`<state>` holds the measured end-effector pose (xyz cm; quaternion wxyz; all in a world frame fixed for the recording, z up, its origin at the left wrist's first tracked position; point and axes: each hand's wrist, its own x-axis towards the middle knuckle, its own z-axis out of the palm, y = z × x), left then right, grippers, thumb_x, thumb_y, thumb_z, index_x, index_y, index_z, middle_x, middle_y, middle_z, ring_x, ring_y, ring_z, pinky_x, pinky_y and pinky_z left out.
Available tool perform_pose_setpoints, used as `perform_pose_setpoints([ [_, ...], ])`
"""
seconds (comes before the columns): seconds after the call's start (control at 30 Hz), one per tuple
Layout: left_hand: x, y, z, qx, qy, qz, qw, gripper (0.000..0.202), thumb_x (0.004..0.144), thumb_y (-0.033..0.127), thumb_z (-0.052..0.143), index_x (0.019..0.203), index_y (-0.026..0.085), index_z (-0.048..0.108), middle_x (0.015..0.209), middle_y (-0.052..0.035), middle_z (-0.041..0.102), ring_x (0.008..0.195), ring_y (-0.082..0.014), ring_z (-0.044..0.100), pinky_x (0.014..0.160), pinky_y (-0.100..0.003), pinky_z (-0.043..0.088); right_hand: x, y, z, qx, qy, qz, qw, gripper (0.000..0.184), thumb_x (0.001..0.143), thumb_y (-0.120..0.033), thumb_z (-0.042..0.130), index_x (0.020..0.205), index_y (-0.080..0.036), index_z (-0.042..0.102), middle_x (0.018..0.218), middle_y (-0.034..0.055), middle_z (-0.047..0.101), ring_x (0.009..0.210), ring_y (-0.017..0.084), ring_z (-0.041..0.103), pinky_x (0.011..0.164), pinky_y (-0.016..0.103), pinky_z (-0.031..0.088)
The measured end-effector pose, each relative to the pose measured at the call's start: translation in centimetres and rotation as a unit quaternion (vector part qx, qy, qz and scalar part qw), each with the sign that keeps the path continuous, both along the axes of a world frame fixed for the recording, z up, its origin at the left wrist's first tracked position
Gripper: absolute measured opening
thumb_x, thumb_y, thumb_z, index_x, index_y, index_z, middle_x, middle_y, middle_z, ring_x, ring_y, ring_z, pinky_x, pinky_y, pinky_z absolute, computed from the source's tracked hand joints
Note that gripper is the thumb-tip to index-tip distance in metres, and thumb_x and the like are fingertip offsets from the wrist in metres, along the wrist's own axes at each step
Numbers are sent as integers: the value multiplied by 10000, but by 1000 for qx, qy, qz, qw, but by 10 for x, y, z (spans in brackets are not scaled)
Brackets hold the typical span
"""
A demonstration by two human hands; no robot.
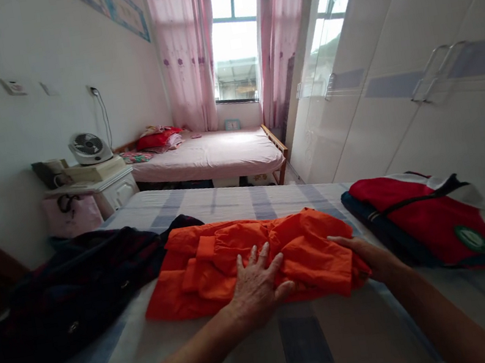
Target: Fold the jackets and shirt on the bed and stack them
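Observation:
An orange garment (218, 260), partly folded, lies on the checked bedsheet (298, 345) in front of me. My left hand (257, 281) rests flat on its middle, fingers spread apart. At the garment's right end my right hand (369, 256) has its fingers tucked under and around the orange fabric, gripping the edge.
A dark plaid garment (69, 285) lies heaped at the left. A red, white and navy jacket (425, 219) lies at the right beside white wardrobe doors (411, 54). Beyond are a nightstand with a small fan (89, 148), a second bed (214, 155) and a curtained window (235, 28).

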<state>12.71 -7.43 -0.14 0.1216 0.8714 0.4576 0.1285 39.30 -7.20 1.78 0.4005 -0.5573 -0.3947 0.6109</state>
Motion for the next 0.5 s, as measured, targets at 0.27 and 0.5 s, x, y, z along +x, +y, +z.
perform_pose_setpoints([
  [0.27,36,-11,10,-81,-97,-84,988,715,837,663,313,1439,280,261,1513,-154,237,1377,-381,191,1066,-632,168,-7,-21,70,128,-59,-181,973,209,628,-276,680,812,-199,619,796,101,701,635,234,660,575,340,561],
  [0.5,47,-27,35,-118,-237,-198,944,478,918,361,364,1378,229,369,1382,-79,466,1220,-223,474,1012,-362,415,-74,-18,112,261,-257,-82,927,325,730,-410,589,924,-149,598,757,53,654,612,180,596,540,303,500],
])
